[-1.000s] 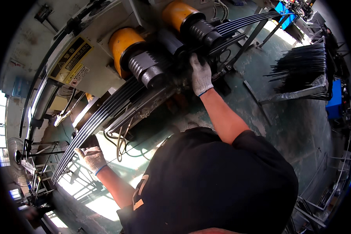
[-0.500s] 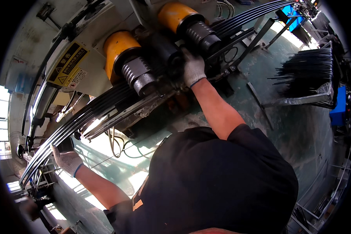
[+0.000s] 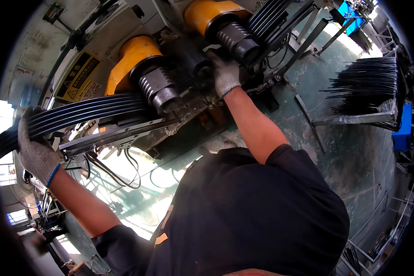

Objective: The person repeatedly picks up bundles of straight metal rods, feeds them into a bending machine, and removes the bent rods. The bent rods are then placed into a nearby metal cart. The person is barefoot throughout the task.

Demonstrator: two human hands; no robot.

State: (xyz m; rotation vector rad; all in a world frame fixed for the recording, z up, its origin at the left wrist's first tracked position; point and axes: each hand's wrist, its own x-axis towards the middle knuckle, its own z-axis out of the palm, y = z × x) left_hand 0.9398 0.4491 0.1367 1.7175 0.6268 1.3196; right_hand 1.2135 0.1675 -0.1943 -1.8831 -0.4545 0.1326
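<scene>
My left hand (image 3: 36, 154), in a pale knit glove, has its fingers wrapped round a flat bundle of long black rods (image 3: 87, 112) near their left end. The rods run right into a machine, under a ridged steel roller (image 3: 161, 88) on an orange housing (image 3: 135, 57). They come out again beyond a second steel roller (image 3: 238, 41) on another orange housing (image 3: 211, 14). Between the rollers my right hand (image 3: 226, 77), gloved too, reaches to a dark cylindrical part (image 3: 188, 57). Its fingertips are blurred and partly hidden, so I cannot tell what they touch.
A long coil spring (image 3: 106, 143) lies along a metal rail below the rods. A yellow and black warning plate (image 3: 79, 76) is on the machine. Many thin black rods (image 3: 365, 85) are stacked on a rack (image 3: 354, 118) at right, near a blue box (image 3: 402, 128). Cables (image 3: 119, 175) hang below.
My left hand has moved up and left, lifting the left part of the rods, which now lie closer to the warning plate. My right hand has shifted only slightly.
</scene>
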